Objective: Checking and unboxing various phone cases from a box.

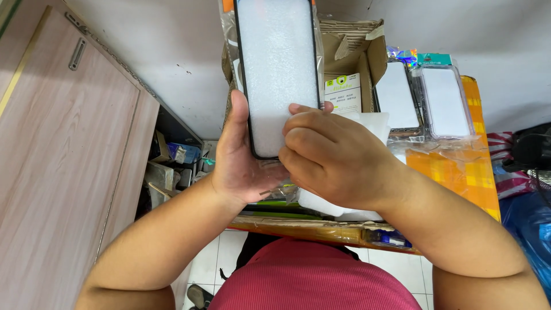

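Holding up a black-rimmed phone case with a frosted white back, long axis running away from the body toward the top of the view, lower end seated in the left hand. Left grip clamped on it: thumb lying up the left edge, fingers hidden behind the case. Right hand lying just right of the case's lower end, curled, fingertips pressed against the right rim and lower face. Right grip closed onto that edge rather than around the whole case; cannot tell whether anything thin is pinched between those fingertips. Both hands equally near, meeting at the bottom corner, the case rising clear above them with a clear plastic sleeve showing behind its upper part.

Behind the case, an open brown cardboard box with a small white and yellow printed card standing inside. Further right, two more clear phone cases in glossy wrappers lying side by side, well apart from the hands, on an orange and yellow checked tabletop. Under the right wrist, a white foam sheet. To the left, a pale wood-grain cabinet door; below, a white tiled floor and a red ribbed shirt.
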